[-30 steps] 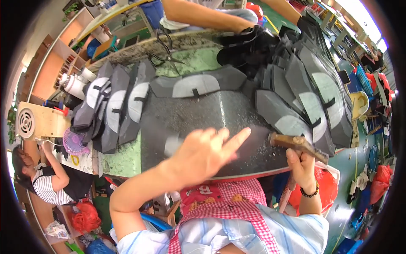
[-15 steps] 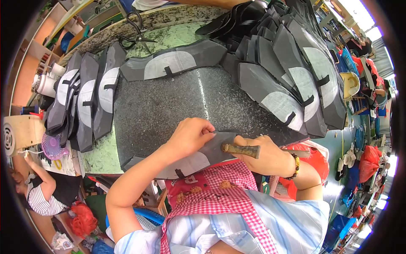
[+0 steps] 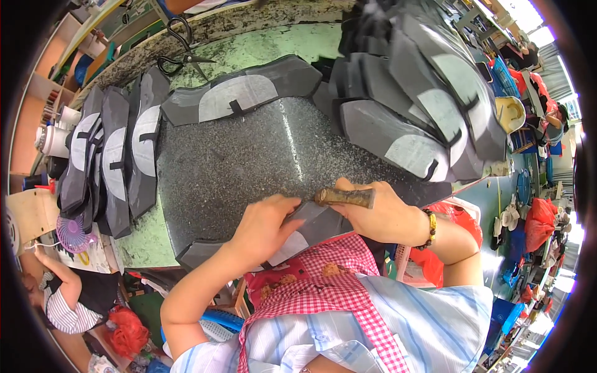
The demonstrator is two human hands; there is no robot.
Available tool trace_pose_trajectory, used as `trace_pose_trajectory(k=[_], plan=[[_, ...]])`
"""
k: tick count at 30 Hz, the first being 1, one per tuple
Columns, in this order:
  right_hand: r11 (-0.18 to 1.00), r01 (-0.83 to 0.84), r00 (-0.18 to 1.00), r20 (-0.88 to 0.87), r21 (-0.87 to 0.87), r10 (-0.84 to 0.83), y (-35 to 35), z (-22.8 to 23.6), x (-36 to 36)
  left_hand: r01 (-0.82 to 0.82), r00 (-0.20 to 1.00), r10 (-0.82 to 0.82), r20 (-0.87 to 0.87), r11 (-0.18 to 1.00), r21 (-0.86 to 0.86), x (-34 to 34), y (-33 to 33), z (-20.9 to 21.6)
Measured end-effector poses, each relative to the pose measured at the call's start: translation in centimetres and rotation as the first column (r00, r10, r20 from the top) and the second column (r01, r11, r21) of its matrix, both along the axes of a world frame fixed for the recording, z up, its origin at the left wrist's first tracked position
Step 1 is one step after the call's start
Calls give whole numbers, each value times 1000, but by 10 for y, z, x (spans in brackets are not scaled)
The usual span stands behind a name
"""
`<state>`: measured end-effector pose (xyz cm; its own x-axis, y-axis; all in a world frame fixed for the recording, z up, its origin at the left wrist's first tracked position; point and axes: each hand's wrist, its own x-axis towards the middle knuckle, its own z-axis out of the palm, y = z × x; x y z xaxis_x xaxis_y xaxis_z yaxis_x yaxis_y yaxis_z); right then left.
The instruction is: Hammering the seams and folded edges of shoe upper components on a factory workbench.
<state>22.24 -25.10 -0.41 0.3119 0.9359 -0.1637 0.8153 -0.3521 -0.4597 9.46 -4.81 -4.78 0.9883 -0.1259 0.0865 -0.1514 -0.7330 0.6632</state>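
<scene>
A dark grey panel (image 3: 320,219) with a pale patch lies along the near edge of the work table, in front of my apron. My left hand (image 3: 264,225) rests over its middle, thumb and fingers apart, and hides part of the patch. My right hand (image 3: 388,214) is wrapped round a hammer (image 3: 346,198). The worn brown hammer head lies just above the panel's right part; whether it touches is unclear, and the fist hides the handle. Beyond the black speckled work surface (image 3: 230,161) lies a similar grey panel (image 3: 249,90) with a black tab.
Several matching panels (image 3: 146,137) stand in a bunch at the left. A larger heap of panels (image 3: 398,133) covers the right side, blurred at its far end. Black scissors (image 3: 186,59) lie at the far left. A small purple fan (image 3: 73,233) stands beside the table.
My right hand has moved left and up with the hammer. The left hand has shifted down and left; its thumb and fingers have parted. Black pieces at the far right have moved.
</scene>
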Motion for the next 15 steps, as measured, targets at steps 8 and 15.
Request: trace_pose_trajectory(k=[8,15], plan=[[948,73,995,-90,311,-47,9,-7,-2,-25,990,-69,121,768,640,-35,-36,-5],[996,-54,998,33,66,52,11,-13,-20,-133,990,132,40,991,3,-32,-3,1]])
